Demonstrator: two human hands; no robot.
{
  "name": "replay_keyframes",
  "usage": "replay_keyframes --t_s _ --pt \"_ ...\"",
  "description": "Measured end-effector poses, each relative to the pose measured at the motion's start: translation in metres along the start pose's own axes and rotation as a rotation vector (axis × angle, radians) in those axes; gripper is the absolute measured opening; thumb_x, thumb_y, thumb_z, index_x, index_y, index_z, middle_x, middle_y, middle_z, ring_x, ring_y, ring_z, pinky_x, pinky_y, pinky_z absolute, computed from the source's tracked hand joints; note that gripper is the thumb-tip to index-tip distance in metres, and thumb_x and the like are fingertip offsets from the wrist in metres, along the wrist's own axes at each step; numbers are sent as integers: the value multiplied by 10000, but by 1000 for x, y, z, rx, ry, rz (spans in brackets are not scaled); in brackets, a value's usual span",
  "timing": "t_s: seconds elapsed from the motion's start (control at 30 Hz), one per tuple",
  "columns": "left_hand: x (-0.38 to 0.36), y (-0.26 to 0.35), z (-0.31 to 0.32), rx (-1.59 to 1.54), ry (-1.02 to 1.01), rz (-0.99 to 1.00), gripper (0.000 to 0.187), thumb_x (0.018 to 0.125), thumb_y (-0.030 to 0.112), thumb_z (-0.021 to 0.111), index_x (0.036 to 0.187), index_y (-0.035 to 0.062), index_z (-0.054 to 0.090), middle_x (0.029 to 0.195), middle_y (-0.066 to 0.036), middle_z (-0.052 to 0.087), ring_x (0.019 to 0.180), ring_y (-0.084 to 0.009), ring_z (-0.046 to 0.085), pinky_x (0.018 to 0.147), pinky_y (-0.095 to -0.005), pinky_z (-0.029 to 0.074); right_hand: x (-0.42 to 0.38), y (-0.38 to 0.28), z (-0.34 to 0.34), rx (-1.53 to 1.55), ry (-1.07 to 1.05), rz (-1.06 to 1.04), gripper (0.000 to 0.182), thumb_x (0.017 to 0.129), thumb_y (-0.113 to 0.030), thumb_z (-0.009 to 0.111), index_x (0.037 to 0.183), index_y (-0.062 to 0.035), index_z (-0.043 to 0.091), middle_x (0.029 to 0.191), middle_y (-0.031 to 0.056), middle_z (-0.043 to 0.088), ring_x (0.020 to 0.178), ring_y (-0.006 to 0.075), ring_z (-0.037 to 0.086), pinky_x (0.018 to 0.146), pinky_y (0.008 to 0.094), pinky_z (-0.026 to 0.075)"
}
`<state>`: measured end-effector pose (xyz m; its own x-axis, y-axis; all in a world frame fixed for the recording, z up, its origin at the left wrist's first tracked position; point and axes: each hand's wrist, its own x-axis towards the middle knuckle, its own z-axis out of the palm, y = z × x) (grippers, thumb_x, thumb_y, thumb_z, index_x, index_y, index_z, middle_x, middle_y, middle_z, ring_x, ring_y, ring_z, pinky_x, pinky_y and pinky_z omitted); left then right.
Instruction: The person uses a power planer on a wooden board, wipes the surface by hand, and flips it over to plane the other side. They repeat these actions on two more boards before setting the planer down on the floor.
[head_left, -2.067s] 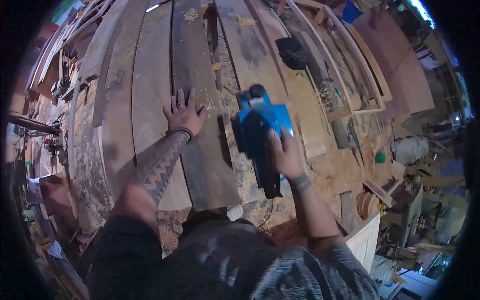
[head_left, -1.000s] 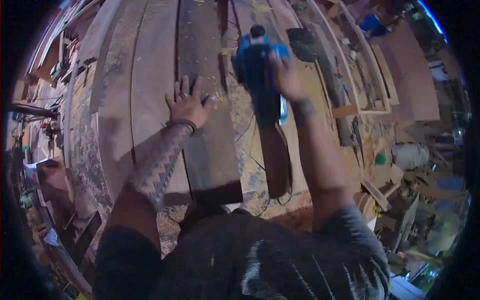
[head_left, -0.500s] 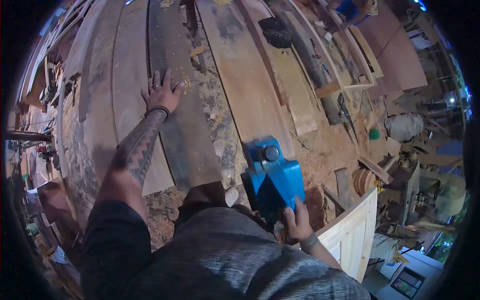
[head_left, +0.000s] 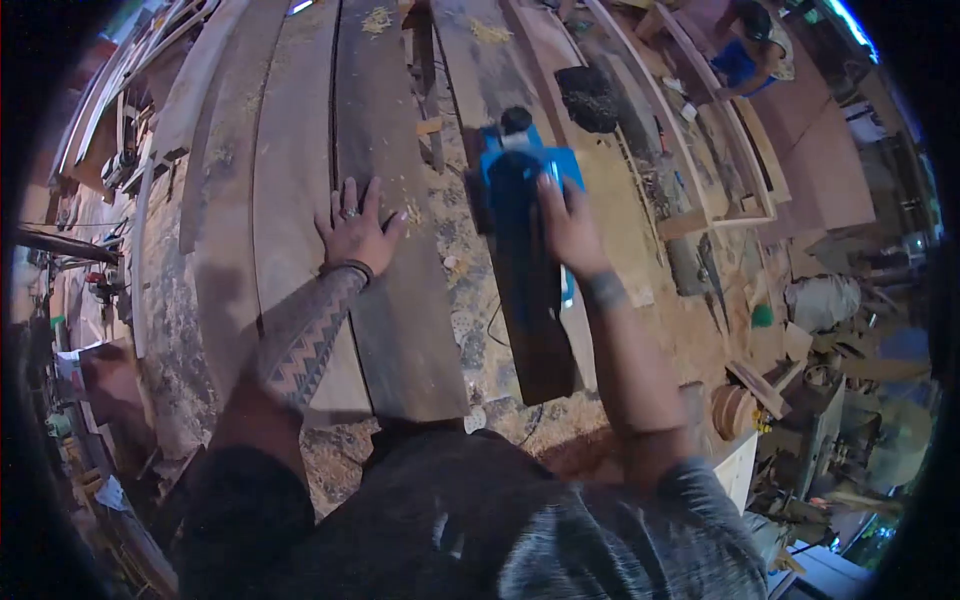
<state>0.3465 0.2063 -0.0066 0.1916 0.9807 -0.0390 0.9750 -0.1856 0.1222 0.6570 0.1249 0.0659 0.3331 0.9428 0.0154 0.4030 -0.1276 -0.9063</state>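
Note:
My right hand (head_left: 566, 228) grips a blue electric planer (head_left: 520, 175) that rests on a long narrow board (head_left: 535, 335) running away from me. The planer sits partway up that board, with a black knob at its far end. My left hand (head_left: 356, 235) lies flat, fingers spread, on a wide dark plank (head_left: 395, 300) to the left of the planer. A ring and a dark wristband show on the left hand. Sawdust and shavings lie between the two boards.
Several long planks (head_left: 285, 170) lie side by side on the bench. A black object (head_left: 588, 98) sits beyond the planer. Wooden frames (head_left: 735, 150) lean at the right, where a person in blue (head_left: 745, 55) is. Scrap wood and tools litter the floor at right.
The planer was down near my body half a second ago; it has now moved forward up the narrow board. My left hand has stayed pressed on the wide plank.

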Motion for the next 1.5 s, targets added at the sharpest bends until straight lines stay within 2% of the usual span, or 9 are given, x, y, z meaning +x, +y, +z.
replay_keyframes --t_s 0.07,0.33,0.43,0.67,0.93,1.07,1.13,1.23,1.5 --pt "0 1 -2 -12 -9 10 805 994 628 514 1664 258 264 1742 -184 173 1592 -423 187 1226 -712 74 50 -25 11 158 -101 168 522 1075 -476 529 1008 36 608 725 150 660 743 297 705 711 430 534" --pt "2 -1 -5 -29 -37 23 820 985 612 537 1660 229 274 1730 -229 166 1580 -468 178 1221 -716 46 268 4 73 -19 32 -98 651 1034 -574 531 955 35 745 843 207 757 766 337 753 724 460 575" --pt "3 -2 -3 8 1 46 821 980 601 572 1654 225 291 1716 -236 195 1571 -458 200 1199 -740 110 339 -3 96 16 38 -102 568 1061 -538 539 883 -19 686 727 95 687 612 195 657 591 386 506" --pt "8 -19 21 -10 53 89 818 975 618 566 1649 232 309 1701 -244 241 1553 -488 238 1186 -747 137 436 -5 109 -55 13 -206 611 1053 -572 516 1003 9 696 855 171 722 794 287 696 731 428 526" --pt "3 -2 -1 -51 -2 4 788 985 604 558 1651 275 294 1727 -201 207 1584 -449 186 1213 -727 112 153 0 20 -193 39 -228 652 1059 -586 490 1143 35 669 1020 250 742 967 374 720 844 471 534" --pt "1 0 0 -18 -16 -12 790 983 616 556 1652 294 285 1742 -165 189 1597 -405 180 1230 -705 107 -93 9 -52 -215 12 -154 373 1098 -326 556 1184 30 625 989 217 690 923 303 675 805 441 514" --pt "1 -1 3 14 -13 -16 797 988 629 542 1659 307 255 1749 -135 183 1599 -387 185 1236 -698 106 -203 -7 -94 -94 -155 283 321 1098 -273 536 1229 16 586 916 166 638 844 248 619 762 407 496" --pt "4 -1 6 25 -10 -22 799 992 638 527 1662 314 238 1749 -129 185 1596 -389 191 1236 -696 106 -345 11 -126 -135 -82 121 318 1054 -176 533 1299 26 548 812 119 605 700 252 582 680 389 496" --pt "3 1 7 28 12 -25 802 992 649 520 1662 305 243 1746 -129 199 1592 -386 207 1235 -687 111 -350 8 -133 -76 -110 257 325 1059 -201 538 1294 23 550 791 112 634 686 235 623 644 398 494"
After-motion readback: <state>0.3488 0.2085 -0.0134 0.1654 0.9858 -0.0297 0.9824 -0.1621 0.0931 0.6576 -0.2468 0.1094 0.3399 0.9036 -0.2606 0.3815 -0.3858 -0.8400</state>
